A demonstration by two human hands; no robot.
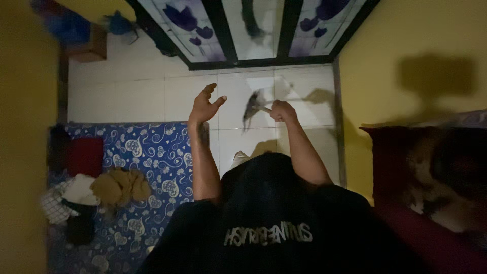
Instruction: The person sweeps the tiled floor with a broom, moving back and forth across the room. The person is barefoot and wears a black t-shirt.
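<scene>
Black shirt nearest, right hand fingers clenched on blurred dark cloth, left hand fingers released.

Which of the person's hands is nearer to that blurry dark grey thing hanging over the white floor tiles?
The right hand: closed in a fist right beside the blurry dark grey thing, apparently gripping it. The left hand is open, fingers spread, empty, apart from it on the other side.

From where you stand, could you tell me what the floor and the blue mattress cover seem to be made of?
The floor looks like glazed ceramic tile: pale squares with thin grout lines and a soft sheen. The mattress cover seems to be printed woven fabric, matte, blue with white swirls; clothes lie on it. The blurred thing in the right hand is too smeared to judge.
</scene>
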